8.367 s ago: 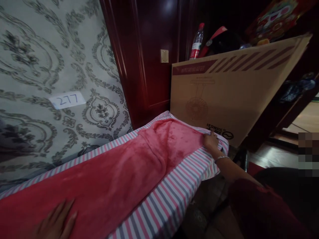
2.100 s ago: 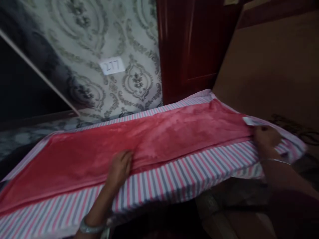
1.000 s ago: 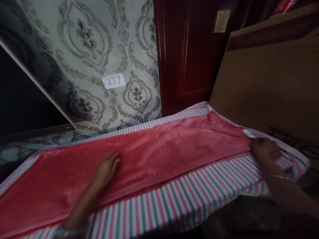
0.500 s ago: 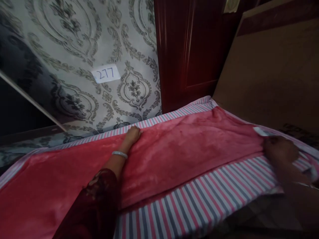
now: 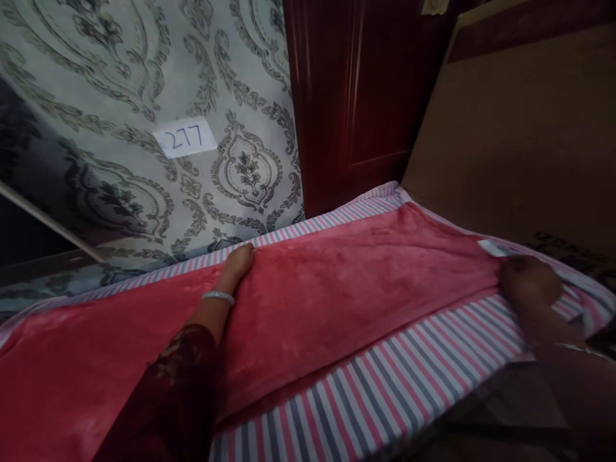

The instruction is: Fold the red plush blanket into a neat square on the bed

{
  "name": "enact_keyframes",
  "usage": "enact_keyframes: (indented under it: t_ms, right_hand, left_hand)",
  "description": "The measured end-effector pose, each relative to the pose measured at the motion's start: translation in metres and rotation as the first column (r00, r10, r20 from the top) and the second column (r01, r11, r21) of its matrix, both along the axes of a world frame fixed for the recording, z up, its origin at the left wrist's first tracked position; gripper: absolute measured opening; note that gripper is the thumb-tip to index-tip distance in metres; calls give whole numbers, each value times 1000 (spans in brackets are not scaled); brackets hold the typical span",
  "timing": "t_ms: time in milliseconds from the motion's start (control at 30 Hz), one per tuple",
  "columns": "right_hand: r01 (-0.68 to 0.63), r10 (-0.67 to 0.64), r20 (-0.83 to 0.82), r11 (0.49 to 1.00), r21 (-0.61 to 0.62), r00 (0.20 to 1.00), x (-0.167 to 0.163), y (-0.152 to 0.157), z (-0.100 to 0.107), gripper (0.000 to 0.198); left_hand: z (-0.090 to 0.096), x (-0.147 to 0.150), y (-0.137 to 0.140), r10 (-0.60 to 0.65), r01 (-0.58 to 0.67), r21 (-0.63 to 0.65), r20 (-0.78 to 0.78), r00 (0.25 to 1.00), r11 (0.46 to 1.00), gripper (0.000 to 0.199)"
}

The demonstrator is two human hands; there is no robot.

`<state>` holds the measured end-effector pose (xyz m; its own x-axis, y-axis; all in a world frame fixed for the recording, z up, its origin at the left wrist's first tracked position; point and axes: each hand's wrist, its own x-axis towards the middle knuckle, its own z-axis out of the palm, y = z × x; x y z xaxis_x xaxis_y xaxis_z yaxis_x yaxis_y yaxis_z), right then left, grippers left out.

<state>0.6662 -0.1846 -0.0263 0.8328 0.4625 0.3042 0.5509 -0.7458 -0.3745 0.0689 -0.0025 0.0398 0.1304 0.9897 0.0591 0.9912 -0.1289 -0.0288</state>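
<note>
A red plush blanket (image 5: 337,289) lies folded lengthwise over a striped pink, grey and white sheet (image 5: 394,366). My left hand (image 5: 239,260) is closed on the blanket's far edge, close to the wall side, its fingertips partly hidden. On the right, my right hand (image 5: 529,279) grips the blanket's right end, somewhat blurred and in shadow. A small white label (image 5: 491,248) shows just beyond that hand. Between both hands the cloth is pulled fairly flat, with faint creases toward the far right corner.
Behind the bed stands a patterned wallpapered wall (image 5: 248,167) bearing a paper card (image 5: 187,137) marked 277. A dark red wooden door (image 5: 356,96) adjoins it. A large cardboard box (image 5: 520,141) rises along the right end. A dark panel with a pale edge is at far left.
The scene has shifted slightly left in view as the camera turned. Both hands keep their hold on the blanket, and its surface between them looks smoother.
</note>
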Motion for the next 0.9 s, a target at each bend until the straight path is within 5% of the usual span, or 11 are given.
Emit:
enact_keyframes:
  t_ms: [267,433,667,800,900]
  right_hand:
    - [-54,59,-162,998,35,985,-20,-3,27,40]
    - [-29,40,-100,994,108,994,-14,4,27,38]
    - [-19,28,-121,997,73,992,-13,9,10,40]
    - [-20,30,-124,997,75,992,-9,10,10,39]
    - [-10,21,-148,997,71,989,-8,14,19,37]
  left_hand:
    - [20,28,6,-153,152,-46,-31,988,987,38]
    - [18,39,6,-10,14,138,-26,1000,990,45]
    - [2,32,6,-35,33,-18,-67,997,999,47]
    - [17,51,2,4,2,85,-77,997,996,46]
    - [26,92,-23,-212,213,213,-24,977,954,45]
